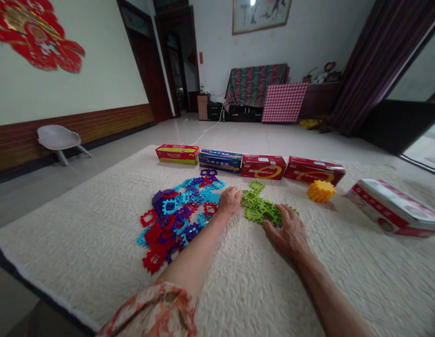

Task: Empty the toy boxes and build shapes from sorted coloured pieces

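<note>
Several green plastic building pieces (261,206), flat with toothed edges, lie in a low heap between my hands. My right hand (291,231) rests at the heap's near right side, thumb and fingers apart, fingertips over the green pieces. At the left edge of the heap is my left hand (230,200), its fingers curled close together and their tips partly hidden. Just left of that hand spreads a larger mixed pile of red, blue and purple toothed pieces (182,213). A stack of yellow pieces (321,191) stands apart on the right.
Across the back of the cream quilted surface (98,201) stand a red-and-green box (177,154), a blue box (220,160) and two red boxes (263,167). A white-and-red box (396,206) sits at the right. A pale chair (59,138) is on the floor.
</note>
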A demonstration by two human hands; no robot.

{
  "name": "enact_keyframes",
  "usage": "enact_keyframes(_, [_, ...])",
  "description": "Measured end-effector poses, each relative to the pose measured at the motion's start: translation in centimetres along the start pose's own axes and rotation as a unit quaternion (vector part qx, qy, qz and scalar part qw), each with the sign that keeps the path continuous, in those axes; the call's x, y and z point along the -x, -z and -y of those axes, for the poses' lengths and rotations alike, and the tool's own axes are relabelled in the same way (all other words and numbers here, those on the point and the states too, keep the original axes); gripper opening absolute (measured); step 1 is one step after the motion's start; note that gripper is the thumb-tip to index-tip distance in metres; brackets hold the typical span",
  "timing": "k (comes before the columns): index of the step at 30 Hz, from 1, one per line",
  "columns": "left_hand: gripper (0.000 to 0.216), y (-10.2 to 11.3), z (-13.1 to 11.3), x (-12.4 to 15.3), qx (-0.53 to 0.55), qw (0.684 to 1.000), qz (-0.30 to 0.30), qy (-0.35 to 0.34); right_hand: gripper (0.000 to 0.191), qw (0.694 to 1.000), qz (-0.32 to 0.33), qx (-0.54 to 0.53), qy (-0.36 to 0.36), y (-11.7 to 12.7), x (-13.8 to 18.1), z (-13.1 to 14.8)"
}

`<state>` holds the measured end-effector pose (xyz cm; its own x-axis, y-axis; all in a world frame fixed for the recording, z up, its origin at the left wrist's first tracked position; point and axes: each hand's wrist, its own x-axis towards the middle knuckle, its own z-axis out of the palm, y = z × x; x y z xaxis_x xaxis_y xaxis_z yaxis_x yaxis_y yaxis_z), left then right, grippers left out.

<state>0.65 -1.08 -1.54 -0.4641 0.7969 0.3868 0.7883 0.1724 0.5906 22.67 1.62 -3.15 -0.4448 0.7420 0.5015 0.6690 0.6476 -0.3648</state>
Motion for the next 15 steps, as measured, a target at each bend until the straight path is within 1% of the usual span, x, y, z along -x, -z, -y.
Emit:
enact_keyframes(2, [0.030, 0.1, 0.2, -0.6, -0.006, 1.000, 0.001, 0.018, 0.061, 1.000, -0.005, -0.009, 0.004, -0.1, 0.0, 0.0])
enact_keyframes(4, [0.033, -0.3, -0.2, -1.5, 0.000, 1.000, 0.002, 0.023, 0.062, 1.000, -0.008, -0.013, 0.010, -0.1, 0.1, 0.0])
enact_keyframes(9, [0.037, -2.8, -2.3, -4.7, 0.031, 0.998, 0.055, 0.012, 0.062, 0.999, 0.011, -0.033, 0.026, 0.5, 0.3, 0.1])
enact_keyframes(12, [0.035, -4.3, -2.9, -6.2, 0.048, 0.996, 0.081, -0.010, 0.051, 0.996, 0.002, -0.082, 0.036, 1.3, -0.3, -1.3])
enact_keyframes(15, [0.033, -5.6, -2.8, -7.0, 0.057, 0.992, 0.104, -0.042, 0.044, 0.994, -0.029, -0.099, 0.024, 2.0, -1.8, -3.8])
